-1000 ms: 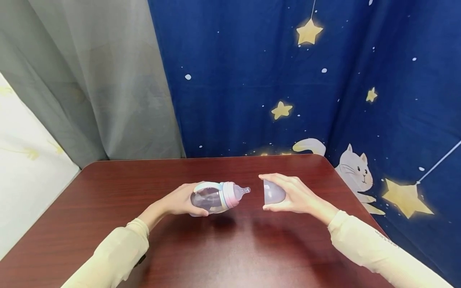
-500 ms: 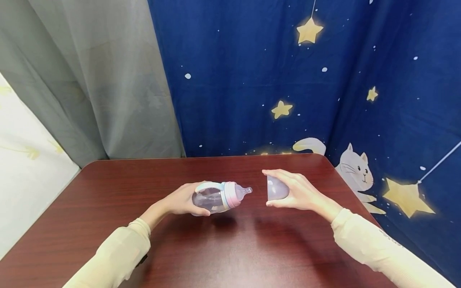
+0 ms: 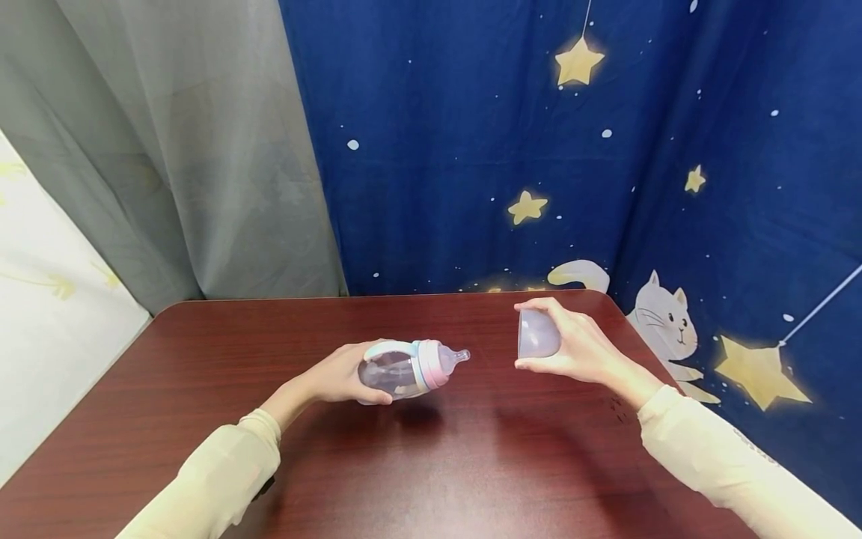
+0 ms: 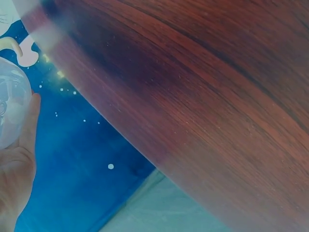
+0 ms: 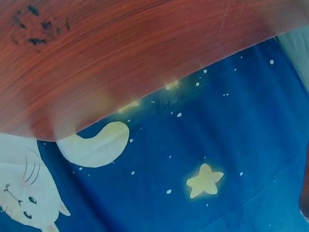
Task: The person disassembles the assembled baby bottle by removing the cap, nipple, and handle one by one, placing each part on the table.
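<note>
My left hand point(image 3: 340, 374) grips a clear baby bottle point(image 3: 390, 372) by its body, fingers behind and thumb in front. The bottle lies tilted on its side over the table, its pink collar point(image 3: 432, 364) and clear teat point(image 3: 459, 356) pointing right; a pale blue-white handle point(image 3: 389, 347) arches along its upper side. In the left wrist view, the bottle's rounded base point(image 4: 13, 104) shows at the left edge. To the right, apart from the teat, my right hand point(image 3: 572, 344) holds a translucent domed bottle cap point(image 3: 538, 334) between thumb and fingers, its mouth facing left.
Beneath both hands stretches a dark red-brown wooden table point(image 3: 431, 479). A blue star-patterned curtain point(image 3: 444, 150) and a grey curtain point(image 3: 222, 150) hang behind its far edge. Small dark marks point(image 5: 41, 26) show on the tabletop at the right.
My right hand has carried the cap to the right and farther from me, widening the gap to the teat. The left hand and bottle stay nearly in place.
</note>
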`<act>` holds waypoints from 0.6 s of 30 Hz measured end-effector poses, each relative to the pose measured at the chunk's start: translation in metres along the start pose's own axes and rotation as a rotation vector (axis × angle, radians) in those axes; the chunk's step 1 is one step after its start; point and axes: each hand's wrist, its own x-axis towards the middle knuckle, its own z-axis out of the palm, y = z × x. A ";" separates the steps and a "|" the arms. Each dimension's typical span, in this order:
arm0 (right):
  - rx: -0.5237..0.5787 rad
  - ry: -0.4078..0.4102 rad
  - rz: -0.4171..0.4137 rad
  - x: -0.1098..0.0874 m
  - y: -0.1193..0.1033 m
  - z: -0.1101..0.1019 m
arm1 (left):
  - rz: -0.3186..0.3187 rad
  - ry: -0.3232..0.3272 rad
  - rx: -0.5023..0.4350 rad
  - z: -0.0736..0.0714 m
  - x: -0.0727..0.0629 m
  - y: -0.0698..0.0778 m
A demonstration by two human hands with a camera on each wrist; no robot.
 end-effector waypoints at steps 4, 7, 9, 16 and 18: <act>-0.032 0.032 -0.021 -0.001 0.005 -0.005 | -0.011 0.001 -0.007 -0.001 -0.001 -0.001; -0.055 0.063 -0.054 -0.002 0.009 -0.008 | -0.002 0.003 0.003 0.000 -0.001 -0.002; -0.067 0.082 -0.072 -0.003 0.012 -0.011 | 0.005 0.004 0.008 0.000 -0.001 -0.002; -0.080 0.145 -0.074 -0.007 0.020 -0.019 | 0.001 0.006 -0.004 0.001 -0.002 -0.001; -0.079 0.158 -0.068 -0.009 0.022 -0.020 | 0.003 0.009 -0.003 0.002 -0.002 -0.001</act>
